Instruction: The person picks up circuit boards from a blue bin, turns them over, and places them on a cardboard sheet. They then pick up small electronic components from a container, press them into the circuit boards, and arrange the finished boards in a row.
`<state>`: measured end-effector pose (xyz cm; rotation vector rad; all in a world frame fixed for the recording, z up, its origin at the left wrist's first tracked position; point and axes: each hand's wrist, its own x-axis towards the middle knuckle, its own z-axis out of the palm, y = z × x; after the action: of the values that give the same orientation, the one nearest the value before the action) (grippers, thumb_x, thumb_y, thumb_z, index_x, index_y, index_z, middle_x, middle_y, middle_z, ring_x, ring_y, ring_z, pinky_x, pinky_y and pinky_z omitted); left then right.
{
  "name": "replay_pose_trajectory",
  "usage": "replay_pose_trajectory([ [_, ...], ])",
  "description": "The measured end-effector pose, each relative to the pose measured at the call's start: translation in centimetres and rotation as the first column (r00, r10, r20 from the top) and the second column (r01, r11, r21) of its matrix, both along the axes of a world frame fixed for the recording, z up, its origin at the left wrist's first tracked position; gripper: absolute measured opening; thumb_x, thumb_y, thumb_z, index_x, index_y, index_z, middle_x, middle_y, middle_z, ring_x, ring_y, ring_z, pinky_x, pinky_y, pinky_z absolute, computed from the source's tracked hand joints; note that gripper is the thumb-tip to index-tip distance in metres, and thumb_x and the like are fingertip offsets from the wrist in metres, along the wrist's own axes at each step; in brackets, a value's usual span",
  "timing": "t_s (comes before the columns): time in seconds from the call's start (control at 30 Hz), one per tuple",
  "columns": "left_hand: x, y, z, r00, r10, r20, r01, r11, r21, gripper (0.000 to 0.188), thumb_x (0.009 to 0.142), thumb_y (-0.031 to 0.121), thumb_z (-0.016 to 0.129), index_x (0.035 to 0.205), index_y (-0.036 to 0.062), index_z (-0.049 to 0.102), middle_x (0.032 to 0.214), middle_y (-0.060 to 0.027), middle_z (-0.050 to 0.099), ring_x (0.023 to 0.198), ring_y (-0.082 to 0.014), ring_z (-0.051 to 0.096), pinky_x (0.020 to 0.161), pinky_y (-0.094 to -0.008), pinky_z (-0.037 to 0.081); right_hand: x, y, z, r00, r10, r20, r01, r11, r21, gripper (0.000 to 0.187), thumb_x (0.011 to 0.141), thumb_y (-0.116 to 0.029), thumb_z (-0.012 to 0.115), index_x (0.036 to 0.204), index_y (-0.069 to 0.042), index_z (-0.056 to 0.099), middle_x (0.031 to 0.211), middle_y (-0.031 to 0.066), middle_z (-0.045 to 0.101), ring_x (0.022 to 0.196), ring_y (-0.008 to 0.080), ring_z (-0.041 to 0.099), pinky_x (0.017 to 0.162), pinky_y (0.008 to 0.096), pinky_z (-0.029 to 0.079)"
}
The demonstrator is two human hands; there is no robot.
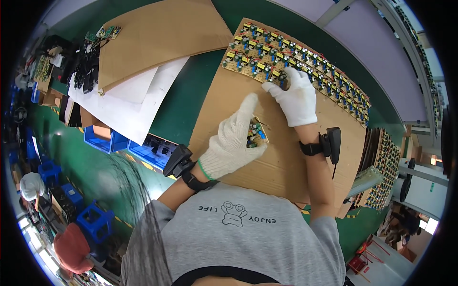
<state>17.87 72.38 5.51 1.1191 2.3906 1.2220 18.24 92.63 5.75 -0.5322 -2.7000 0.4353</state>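
Note:
My left hand, in a cream knitted glove with a green cuff edge, is closed around a small circuit board with green, blue and yellow parts. Its thumb points up toward the far side. In a white glove, my right hand reaches to the near edge of a wide block of circuit boards set in rows. Thumb and fingertips there close about one board, partly hidden by the fingers. Under both hands lies a brown cardboard sheet.
More cardboard and white sheets lie at the left on the green tabletop, beside black cables. Blue bins stand below the left edge. Stacked boards are at the right. Other people sit at the far left.

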Motion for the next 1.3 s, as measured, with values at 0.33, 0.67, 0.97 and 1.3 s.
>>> replay_pose_trajectory([
  [0.33, -0.3, 1.4, 1.7, 1.000, -0.011, 0.025, 0.012, 0.999, -0.039, 0.100, 0.063, 0.016, 0.085, 0.141, 0.0012, 0.025, 0.128, -0.0198, 0.048, 0.104, -0.0371, 0.060, 0.082, -0.0431, 0.051, 5.1, -5.0, -0.5, 0.969, 0.080, -0.233, -0.234, 0.594, -0.770, 0.042, 0.100, -0.034, 0.049, 0.094, 0.004, 0.064, 0.068, 0.0027, 0.054, 0.067, 0.0111, 0.046, 0.066, 0.0279, 0.042],
  [0.67, -0.4, 2.1, 1.7, 0.979, -0.001, -0.203, 0.009, 0.999, 0.037, 0.094, 0.064, 0.024, 0.083, 0.139, 0.0027, 0.031, 0.130, -0.0188, 0.046, 0.110, -0.0343, 0.054, 0.087, -0.0413, 0.047, 5.7, -6.3, 2.1, 0.995, -0.082, -0.053, 0.010, 0.631, -0.776, 0.032, 0.097, -0.024, 0.055, 0.082, 0.003, 0.059, 0.059, 0.0029, 0.048, 0.056, 0.0088, 0.042, 0.052, 0.0296, 0.039],
  [0.97, -0.1, 2.0, 0.6, 0.956, -0.028, -0.292, 0.032, 0.999, 0.009, 0.053, 0.064, 0.014, 0.077, 0.109, 0.0078, 0.050, 0.099, -0.0118, 0.052, 0.091, -0.0325, 0.056, 0.080, -0.0412, 0.045, 6.3, -6.0, 2.7, 0.988, -0.103, -0.116, -0.042, 0.542, -0.840, 0.031, 0.098, -0.021, 0.054, 0.075, -0.001, 0.056, 0.060, -0.0042, 0.044, 0.057, 0.0035, 0.036, 0.050, 0.0255, 0.032],
  [1.3, 0.1, 3.1, -1.0, 0.994, -0.030, -0.110, 0.041, 0.994, 0.099, 0.046, 0.067, 0.007, 0.073, 0.107, 0.0055, 0.051, 0.098, -0.0140, 0.053, 0.092, -0.0358, 0.057, 0.076, -0.0433, 0.048, 6.3, -5.2, 1.9, 0.980, -0.173, -0.102, -0.031, 0.373, -0.927, 0.021, 0.099, -0.018, 0.055, 0.085, -0.002, 0.061, 0.071, -0.0090, 0.048, 0.065, 0.0006, 0.039, 0.056, 0.0199, 0.034],
])
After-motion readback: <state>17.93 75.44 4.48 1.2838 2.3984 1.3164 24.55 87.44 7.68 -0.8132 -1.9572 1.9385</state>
